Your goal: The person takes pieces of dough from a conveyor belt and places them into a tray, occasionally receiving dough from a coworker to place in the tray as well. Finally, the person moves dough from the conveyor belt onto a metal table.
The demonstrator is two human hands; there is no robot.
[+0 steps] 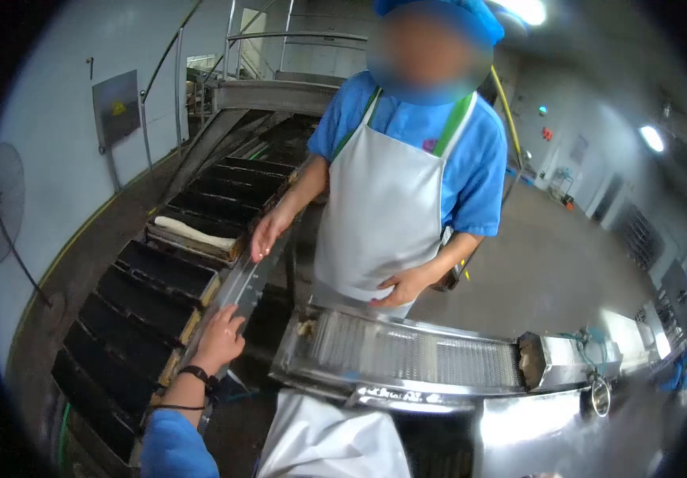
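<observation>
1. One strip of pale dough [194,233] lies in a single dark baking pan [200,227] on the line at the left — the only filled pan that shows.
2. Several pans nearer the camera [152,275] stand dark and bare, and those farther up the slope [240,179] look bare too, so by my reading most of the filling is left to do.
3. Left hand [220,338] — the wearer's own, with a dark wristband — rests on the metal side rail [241,288] of the pan line, fingers loosely curled on the edge and grasping nothing. It lies just beside the empty pans, well short of the dough.
4. Right hand: not in the picture, so its state cannot be told.
5. Across the line a co-worker in a white apron [379,215] has one hand [268,231] laid on the same rail, near the filled pan, and the other hand [401,288] against the apron's lower edge; neither holds dough.
6. Between the two people the ribbed steel conveyor [407,354] carries no dough on the stretch that shows; small pale lumps at its left end are too small to make out.
</observation>
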